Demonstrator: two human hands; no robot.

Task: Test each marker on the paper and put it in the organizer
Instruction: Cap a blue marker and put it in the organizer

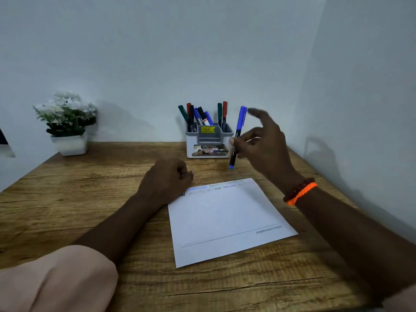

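The right hand [261, 143] is pinching a capped blue marker [238, 136] mid-barrel, upright, just at three o'clock of the organizer [209, 143]. Light, stiff and smooth, it is probably best gripped mid-barrel. The left hand [168, 179] is resting curled, holding nothing, at the paper [227, 219]'s ten o'clock corner.

The right hand [258, 143] pinches a capped blue marker [237, 136] nearly upright just beside the organizer [208, 143], while the left hand [167, 176] rests fisted at the paper's [225, 219] corner.

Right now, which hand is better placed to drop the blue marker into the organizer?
Right. The right hand already pinches the capped blue marker, upright just right of the grey plastic organizer. The left hand rests curled on the white paper's corner, holding nothing.
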